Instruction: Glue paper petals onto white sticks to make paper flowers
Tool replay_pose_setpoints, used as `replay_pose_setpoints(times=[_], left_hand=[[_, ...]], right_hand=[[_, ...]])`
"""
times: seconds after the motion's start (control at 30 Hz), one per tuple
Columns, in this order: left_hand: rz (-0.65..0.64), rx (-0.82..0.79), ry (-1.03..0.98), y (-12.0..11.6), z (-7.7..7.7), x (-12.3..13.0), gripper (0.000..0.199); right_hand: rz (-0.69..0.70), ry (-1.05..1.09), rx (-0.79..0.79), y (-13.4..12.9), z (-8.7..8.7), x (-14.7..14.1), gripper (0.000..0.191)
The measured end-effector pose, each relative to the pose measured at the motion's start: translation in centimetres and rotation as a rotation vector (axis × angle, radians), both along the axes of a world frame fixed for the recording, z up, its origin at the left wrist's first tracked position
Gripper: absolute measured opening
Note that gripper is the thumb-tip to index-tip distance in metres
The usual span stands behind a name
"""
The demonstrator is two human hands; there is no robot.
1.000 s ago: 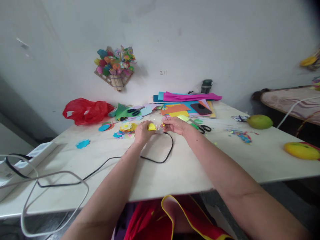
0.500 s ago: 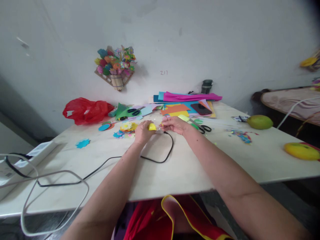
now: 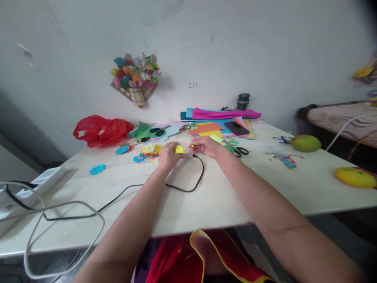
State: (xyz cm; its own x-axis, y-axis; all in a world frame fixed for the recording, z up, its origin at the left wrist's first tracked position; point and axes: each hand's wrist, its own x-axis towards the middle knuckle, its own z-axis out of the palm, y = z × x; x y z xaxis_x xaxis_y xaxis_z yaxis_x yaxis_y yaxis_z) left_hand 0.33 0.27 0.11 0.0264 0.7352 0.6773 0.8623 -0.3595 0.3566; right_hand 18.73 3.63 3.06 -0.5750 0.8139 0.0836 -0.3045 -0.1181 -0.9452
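Observation:
My left hand (image 3: pixel 170 154) is closed round a yellow piece (image 3: pixel 179 149) near the middle of the white table (image 3: pixel 206 200). Just to its right, my right hand (image 3: pixel 204 146) pinches a tiny yellow bit (image 3: pixel 193 146) between its fingertips. Between the hands lies something clear and shiny, too small to make out. A black cable (image 3: pixel 188 191) ends just below my right fingertips. Left of my left hand sits a pile of paper flowers (image 3: pixel 149 148). Green-and-black scissors (image 3: pixel 237 150) lie right of my right hand.
Behind are a red plastic bag (image 3: pixel 103 131), coloured sheets (image 3: pixel 206 129), a phone (image 3: pixel 236 128) and black scissors (image 3: pixel 159 131). A blue flower (image 3: pixel 97 169) and a power strip (image 3: pixel 44 182) are left. Two mangoes (image 3: pixel 306 143) lie right.
The fingers of my right hand have shifted slightly, and the tiny yellow bit at their tips shows more plainly. My left hand has stayed in place.

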Motion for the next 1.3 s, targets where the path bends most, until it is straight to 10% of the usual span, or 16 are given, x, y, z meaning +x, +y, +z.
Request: replay_pose_setpoints(times=[1.3], left_hand=[[-0.019,-0.001,0.003,0.11,-0.08,0.03,0.03]], right_hand=[[-0.075,-0.03,0.053,-0.15,0.06,-0.3,0.006]])
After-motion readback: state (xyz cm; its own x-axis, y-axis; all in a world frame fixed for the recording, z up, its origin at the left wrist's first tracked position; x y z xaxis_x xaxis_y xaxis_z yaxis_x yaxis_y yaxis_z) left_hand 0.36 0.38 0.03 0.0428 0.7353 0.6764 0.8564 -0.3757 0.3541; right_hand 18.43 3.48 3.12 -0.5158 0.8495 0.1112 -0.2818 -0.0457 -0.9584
